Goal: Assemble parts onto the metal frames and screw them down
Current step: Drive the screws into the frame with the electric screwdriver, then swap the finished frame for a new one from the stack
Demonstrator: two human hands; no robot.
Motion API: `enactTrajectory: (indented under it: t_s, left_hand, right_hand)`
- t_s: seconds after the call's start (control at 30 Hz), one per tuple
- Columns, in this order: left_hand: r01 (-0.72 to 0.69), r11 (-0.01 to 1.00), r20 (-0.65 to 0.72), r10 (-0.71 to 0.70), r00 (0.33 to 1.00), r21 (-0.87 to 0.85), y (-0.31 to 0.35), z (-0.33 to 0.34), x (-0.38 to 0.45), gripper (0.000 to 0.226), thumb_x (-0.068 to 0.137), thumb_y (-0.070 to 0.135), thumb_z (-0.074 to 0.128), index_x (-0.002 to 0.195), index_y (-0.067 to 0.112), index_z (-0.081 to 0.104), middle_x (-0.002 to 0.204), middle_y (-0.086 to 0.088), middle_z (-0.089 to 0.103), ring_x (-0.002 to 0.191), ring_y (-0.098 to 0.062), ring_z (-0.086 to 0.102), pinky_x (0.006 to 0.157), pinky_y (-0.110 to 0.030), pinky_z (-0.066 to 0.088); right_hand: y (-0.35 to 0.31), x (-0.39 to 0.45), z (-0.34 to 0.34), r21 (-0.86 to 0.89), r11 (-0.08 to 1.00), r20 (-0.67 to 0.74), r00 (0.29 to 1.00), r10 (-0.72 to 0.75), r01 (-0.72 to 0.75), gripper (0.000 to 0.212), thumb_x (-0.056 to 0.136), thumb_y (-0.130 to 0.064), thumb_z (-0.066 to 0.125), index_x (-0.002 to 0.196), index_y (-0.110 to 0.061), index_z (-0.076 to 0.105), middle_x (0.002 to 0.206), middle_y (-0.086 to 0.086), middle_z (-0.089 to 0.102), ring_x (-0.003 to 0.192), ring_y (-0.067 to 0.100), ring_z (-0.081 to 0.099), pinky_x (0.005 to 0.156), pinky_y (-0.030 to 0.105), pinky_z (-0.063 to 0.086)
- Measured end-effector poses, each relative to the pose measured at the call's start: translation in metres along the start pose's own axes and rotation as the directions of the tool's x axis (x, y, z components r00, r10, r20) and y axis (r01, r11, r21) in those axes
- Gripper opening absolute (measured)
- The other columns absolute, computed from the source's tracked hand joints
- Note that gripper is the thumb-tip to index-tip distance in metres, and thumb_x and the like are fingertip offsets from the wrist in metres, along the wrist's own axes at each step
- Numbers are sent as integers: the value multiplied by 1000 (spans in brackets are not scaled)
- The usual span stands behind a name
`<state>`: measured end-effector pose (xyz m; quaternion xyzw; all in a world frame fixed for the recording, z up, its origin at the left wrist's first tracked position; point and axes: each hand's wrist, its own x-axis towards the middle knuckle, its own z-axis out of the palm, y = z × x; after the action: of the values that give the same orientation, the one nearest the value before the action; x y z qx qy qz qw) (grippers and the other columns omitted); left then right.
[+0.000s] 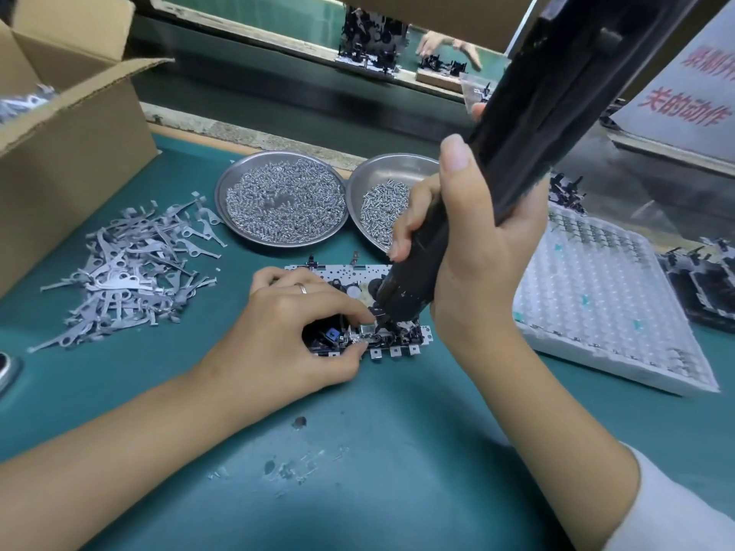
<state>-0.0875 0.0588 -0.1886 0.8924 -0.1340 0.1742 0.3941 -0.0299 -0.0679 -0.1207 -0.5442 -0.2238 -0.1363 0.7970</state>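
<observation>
A teal work mat (pixel 397 451) covered the bench, scuffed and stained near its front edge. Beyond it ran a dark conveyor (pixel 278 93), with another person's hands (pixel 449 47) busy over assemblies on its far side. An open cardboard box (pixel 71 125) stood at the left, metal pieces showing inside. A white dimpled tray (pixel 604 308) lay at the right, and dark finished assemblies (pixel 696 276) sat past it. Two round steel dishes stood side by side toward the back of the mat: one (pixel 280 198) heaped with small springs, the other (pixel 382 192) holding screws. A loose pile of flat grey metal levers (pixel 131 268) spread across the mat at the left.

The metal frame (pixel 358 308) lay flat at the mat's centre, perforated, with square tabs along its near edge and black parts and a small blue piece fitted on it. The right hand (pixel 469 248) gripped a black electric screwdriver (pixel 517 153), its tip down on the frame. The left hand (pixel 290 328), a ring on one finger, pinched the frame's near left corner, steadying it.
</observation>
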Motion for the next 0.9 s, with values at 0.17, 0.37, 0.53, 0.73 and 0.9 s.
enactTrajectory:
  t_s: [0.17, 0.37, 0.53, 0.73, 0.9]
  left_hand:
    - [-8, 1000, 8, 8, 1000, 10, 1, -1, 0, 23, 64, 32, 73, 87, 28, 73, 83, 23, 65, 89, 1, 55, 97, -37, 31]
    - [57, 970, -109, -85, 990, -237, 2, -5, 4, 37, 73, 53, 56, 108, 39, 59, 95, 23, 66, 89, -3, 61, 97, -35, 40]
    - [61, 954, -312, -156, 937, -294, -10, -9, 8, 24, 84, 48, 46, 106, 44, 55, 92, 13, 67, 88, 2, 60, 86, -15, 44]
    - [81, 938, -382, -215, 899, -337, -20, -8, 11, 23, 84, 53, 43, 102, 49, 56, 90, 22, 68, 86, 2, 60, 75, -14, 44]
    - [57, 944, -360, -179, 916, -325, -29, -5, 9, 25, 85, 57, 44, 103, 49, 59, 90, 21, 67, 86, -4, 60, 67, -23, 45]
  right_hand:
    - [-3, -6, -8, -85, 994, -11, 997, -72, 71, 32, 84, -22, 57, 105, -5, 39, 69, 2, 56, 57, 17, 54, 58, 28, 47]
    - [8, -43, -36, -397, 916, -316, 929, -192, 55, 2, 84, -12, 50, 85, -13, 48, 78, 3, 48, 74, 10, 49, 72, 21, 40]
    - [33, -76, -18, -814, 263, 566, 808, 162, 518, 41, 85, -43, 57, 112, -13, 65, 114, 10, 60, 104, 31, 55, 88, 43, 44]
    - [11, -91, -26, -736, 90, 659, 680, 322, 671, 29, 93, -37, 45, 110, -22, 63, 124, 4, 57, 113, 31, 52, 87, 40, 44]
    - [-18, -122, -59, -749, 111, 662, 726, 190, 654, 16, 81, -42, 61, 84, -30, 71, 104, -2, 69, 95, 23, 65, 73, 27, 50]
